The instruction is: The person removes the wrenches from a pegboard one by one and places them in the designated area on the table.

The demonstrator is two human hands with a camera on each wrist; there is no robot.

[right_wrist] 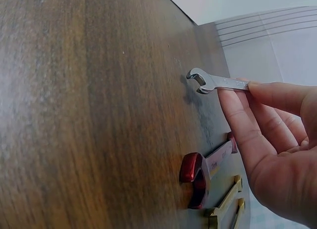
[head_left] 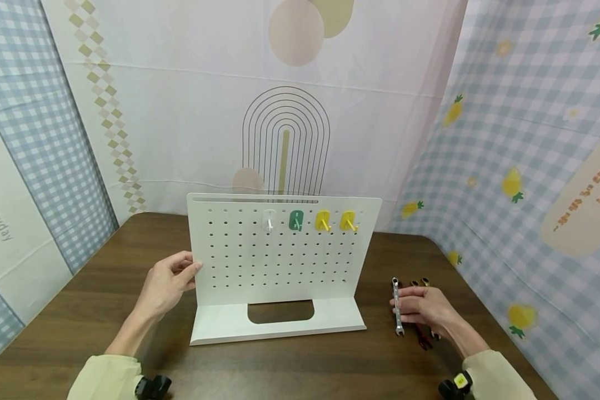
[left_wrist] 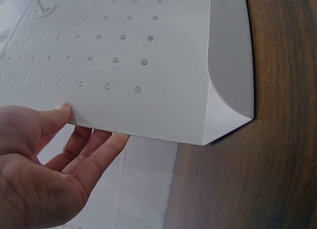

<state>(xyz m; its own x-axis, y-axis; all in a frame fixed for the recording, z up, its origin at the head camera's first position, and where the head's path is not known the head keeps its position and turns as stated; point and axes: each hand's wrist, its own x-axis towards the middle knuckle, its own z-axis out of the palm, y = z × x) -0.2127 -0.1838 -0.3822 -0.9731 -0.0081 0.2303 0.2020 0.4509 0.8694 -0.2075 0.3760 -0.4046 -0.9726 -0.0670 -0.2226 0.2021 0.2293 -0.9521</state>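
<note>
A white pegboard stand (head_left: 280, 255) stands upright on the table. At its left edge my left hand (head_left: 170, 282) grips it, thumb on the front face and fingers behind, as the left wrist view also shows. Between thumb and fingers of my right hand (head_left: 427, 306) is a silver wrench (head_left: 397, 308), pinched by its shaft. The right wrist view has its open jaw end (right_wrist: 200, 81) pointing away from the fingers. Below that hand a red wrench (right_wrist: 200, 177) and gold wrenches (right_wrist: 225, 201) lie on the table, partly hidden by the hand in the head view.
Along the board's top row sit a white hook (head_left: 269, 220), a green hook (head_left: 296, 220) and two yellow hooks (head_left: 323, 220). The stand's base has a cut-out slot. Patterned cloths (head_left: 190, 122) hang behind and beside the brown table (head_left: 260, 366).
</note>
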